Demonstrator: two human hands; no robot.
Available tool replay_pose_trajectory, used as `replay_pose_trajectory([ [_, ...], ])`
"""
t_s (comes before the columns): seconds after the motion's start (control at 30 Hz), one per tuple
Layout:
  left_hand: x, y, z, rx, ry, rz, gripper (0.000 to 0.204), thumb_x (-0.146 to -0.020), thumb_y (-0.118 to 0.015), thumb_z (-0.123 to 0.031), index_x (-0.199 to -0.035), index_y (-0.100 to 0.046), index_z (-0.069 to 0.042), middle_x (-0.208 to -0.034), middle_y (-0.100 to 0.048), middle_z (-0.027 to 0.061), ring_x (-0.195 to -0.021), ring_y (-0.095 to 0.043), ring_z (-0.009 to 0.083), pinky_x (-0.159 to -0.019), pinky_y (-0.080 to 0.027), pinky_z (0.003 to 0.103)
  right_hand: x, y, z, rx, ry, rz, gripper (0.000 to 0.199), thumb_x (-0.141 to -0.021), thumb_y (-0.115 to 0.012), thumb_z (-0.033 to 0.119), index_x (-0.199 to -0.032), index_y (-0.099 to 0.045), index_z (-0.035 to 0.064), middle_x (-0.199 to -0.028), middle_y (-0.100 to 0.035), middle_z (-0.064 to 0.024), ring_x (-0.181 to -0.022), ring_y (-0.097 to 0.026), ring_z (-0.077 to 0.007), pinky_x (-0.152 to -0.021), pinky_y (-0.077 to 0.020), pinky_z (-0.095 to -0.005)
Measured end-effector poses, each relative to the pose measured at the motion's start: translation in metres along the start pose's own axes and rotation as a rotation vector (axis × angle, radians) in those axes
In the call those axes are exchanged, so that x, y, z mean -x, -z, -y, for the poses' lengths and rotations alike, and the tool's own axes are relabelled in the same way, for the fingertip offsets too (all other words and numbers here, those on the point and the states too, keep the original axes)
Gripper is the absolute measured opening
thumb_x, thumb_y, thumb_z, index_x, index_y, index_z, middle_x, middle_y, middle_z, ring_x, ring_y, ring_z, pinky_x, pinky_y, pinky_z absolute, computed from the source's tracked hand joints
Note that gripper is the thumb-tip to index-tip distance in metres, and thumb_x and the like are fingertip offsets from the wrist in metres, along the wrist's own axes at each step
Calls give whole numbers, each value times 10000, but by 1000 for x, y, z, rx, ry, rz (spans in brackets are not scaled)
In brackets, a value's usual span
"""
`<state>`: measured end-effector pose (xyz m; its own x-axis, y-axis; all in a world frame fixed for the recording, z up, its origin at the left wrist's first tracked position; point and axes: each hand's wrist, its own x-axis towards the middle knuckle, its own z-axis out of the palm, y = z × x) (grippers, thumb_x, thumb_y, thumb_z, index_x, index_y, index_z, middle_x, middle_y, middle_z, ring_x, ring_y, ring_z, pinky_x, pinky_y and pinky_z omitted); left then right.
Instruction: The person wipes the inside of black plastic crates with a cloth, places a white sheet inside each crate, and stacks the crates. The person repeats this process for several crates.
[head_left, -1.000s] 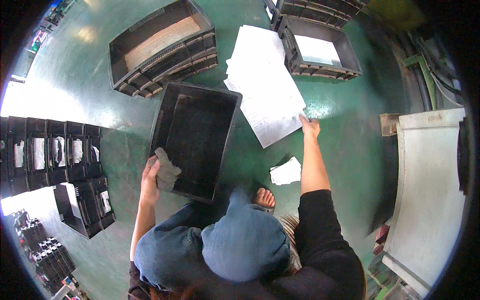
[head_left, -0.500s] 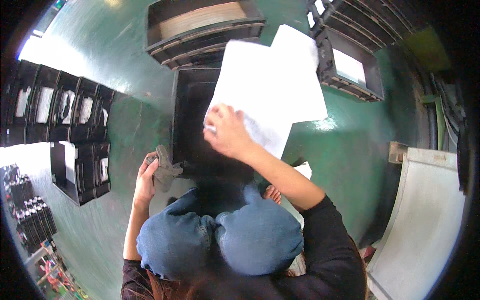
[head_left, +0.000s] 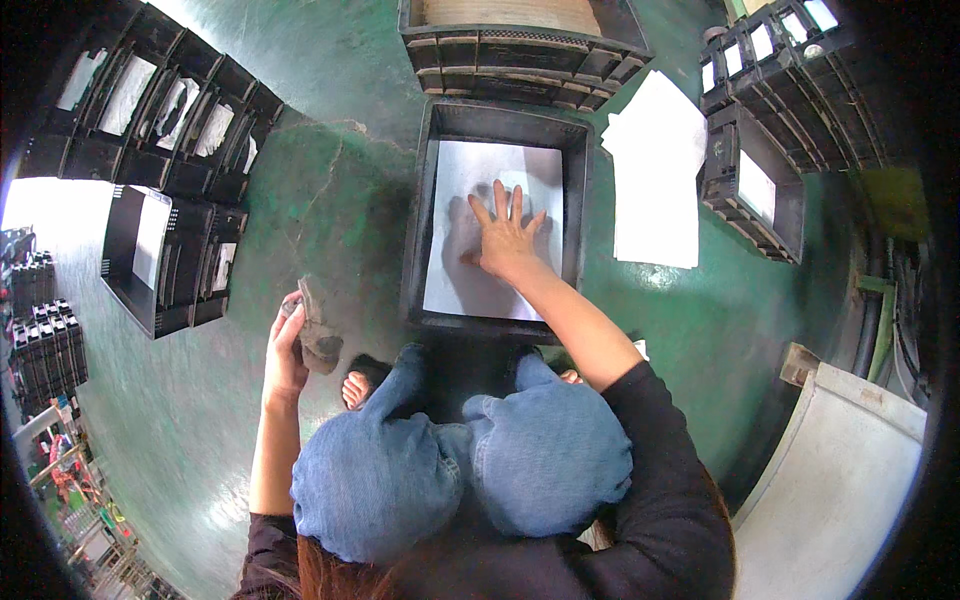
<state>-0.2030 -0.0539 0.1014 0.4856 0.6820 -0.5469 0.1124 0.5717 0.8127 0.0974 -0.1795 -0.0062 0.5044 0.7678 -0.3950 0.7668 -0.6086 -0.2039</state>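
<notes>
A black plastic crate stands on the green floor in front of my knees. A white paper sheet lies flat on its bottom. My right hand rests on that sheet with the fingers spread apart. My left hand is off to the left of the crate, low over the floor, closed around a grey rag. I am squatting, with blue jeans and bare toes showing under me.
A stack of white sheets lies on the floor right of the crate. More black crates stand beyond, at the right and in rows at the left. A pale metal panel sits lower right.
My right hand took a white sheet from the stack at the right, carried it over the crate and laid it flat inside. My left hand with the rag moved off the crate's rim.
</notes>
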Motion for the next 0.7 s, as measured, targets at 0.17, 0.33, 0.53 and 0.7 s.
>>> replay_pose_trajectory([
  [0.17, -10, -44, -12, -18, 5, 125, 393, -911, -537, -226, -1261, -485, -56, -1117, -584, 67, -1026, -558, 173, -893, -436, 305, -17, -20, 4, -100, -51, 153, 1018, -676, -788, 422, -1478, -180, 269, -1556, 39, -124, -1419, 56, -392, -985, -146, -771],
  [0.33, -12, -112, -33, -199, 52, 393, 461, -926, -535, -238, -1335, -434, -51, -1198, -560, 90, -1076, -540, 166, -922, -422, 301, -29, -13, -16, -416, 26, 48, 847, -775, -652, 542, -1455, -258, 226, -1495, -220, -166, -1362, -215, -392, -1004, -260, -686],
  [0.53, -71, -145, -20, -803, -506, 412, 774, -857, -643, -311, -1445, -242, -6, -1455, -341, 178, -1340, -335, 256, -1079, -304, 363, 68, 50, -65, -2156, 69, 598, 705, -891, -372, 661, -1370, -419, 146, -1242, -560, -80, -1046, -581, -237, -767, -526, -420],
  [0.7, -84, -118, 52, -1106, -74, 111, 703, -832, -646, -244, -1411, -311, -27, -1274, -506, 290, -1184, -504, 405, -996, -416, 407, 174, 73, -46, -1860, -93, -97, 670, -924, -352, 618, -1328, -468, 95, -1019, -574, -36, -797, -556, -116, -498, -452, -238],
])
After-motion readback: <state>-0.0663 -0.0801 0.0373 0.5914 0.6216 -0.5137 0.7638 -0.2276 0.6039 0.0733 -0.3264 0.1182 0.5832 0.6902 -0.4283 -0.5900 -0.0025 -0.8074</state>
